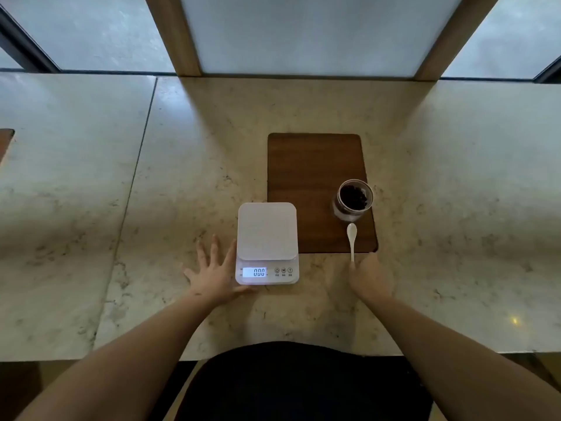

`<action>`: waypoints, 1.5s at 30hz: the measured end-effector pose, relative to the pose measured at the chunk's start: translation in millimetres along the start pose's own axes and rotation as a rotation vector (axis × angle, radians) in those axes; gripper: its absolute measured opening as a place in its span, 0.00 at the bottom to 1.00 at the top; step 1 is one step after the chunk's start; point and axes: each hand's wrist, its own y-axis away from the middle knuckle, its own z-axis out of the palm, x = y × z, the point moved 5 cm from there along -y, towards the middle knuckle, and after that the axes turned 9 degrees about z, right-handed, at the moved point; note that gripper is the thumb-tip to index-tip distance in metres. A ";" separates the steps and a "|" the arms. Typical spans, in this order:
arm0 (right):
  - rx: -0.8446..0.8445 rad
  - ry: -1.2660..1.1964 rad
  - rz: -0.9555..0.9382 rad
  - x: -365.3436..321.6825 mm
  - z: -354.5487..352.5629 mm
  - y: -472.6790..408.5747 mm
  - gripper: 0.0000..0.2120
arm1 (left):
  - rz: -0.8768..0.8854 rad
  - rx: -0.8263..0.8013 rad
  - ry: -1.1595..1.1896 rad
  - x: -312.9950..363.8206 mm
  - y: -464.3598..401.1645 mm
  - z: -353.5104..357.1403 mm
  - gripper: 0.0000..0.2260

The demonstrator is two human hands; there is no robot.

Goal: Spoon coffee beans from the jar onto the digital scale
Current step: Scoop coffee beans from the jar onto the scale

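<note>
Left hand [214,276] lay fingers spread beside the scale [267,243]; right hand [368,279] pinched the white spoon [352,240] handle near the jar [352,203].

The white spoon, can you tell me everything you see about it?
The spoon is small, white and glossy, maybe ceramic or plastic. It has an oval bowl and a thin straight handle. It lies flat, bowl pointing away from the person, just in front of the jar of coffee beans. Most of it rests on the brown wooden board; the handle end sticks past the near edge. The right hand is touching that end.
</note>
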 end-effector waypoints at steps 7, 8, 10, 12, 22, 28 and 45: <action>-0.069 0.163 -0.044 -1.1 9.2 1.0 0.13 | -0.016 0.005 0.015 -0.3 -8.4 1.8 0.61; -0.084 0.186 -0.057 -3.0 9.1 2.0 0.14 | -0.021 0.006 0.012 -0.8 -9.4 2.3 0.61; -0.125 0.197 -0.105 -7.2 10.4 6.8 0.16 | -0.026 0.004 0.023 -1.9 -10.0 3.0 0.61; -0.174 0.149 -0.157 -11.5 10.0 15.7 0.17 | -0.029 -0.006 0.023 -1.8 -9.8 3.6 0.60; -0.200 -0.023 -0.412 -39.6 -45.5 50.2 0.12 | -0.020 -0.064 0.035 3.3 -6.9 1.5 0.63; 0.222 0.025 -0.579 -72.9 -114.9 32.0 0.16 | -0.024 -0.060 0.036 5.7 -5.1 0.9 0.62; 0.310 0.559 -0.403 -104.6 -123.2 -19.5 0.13 | -0.036 -0.085 0.014 13.4 3.5 -6.5 0.62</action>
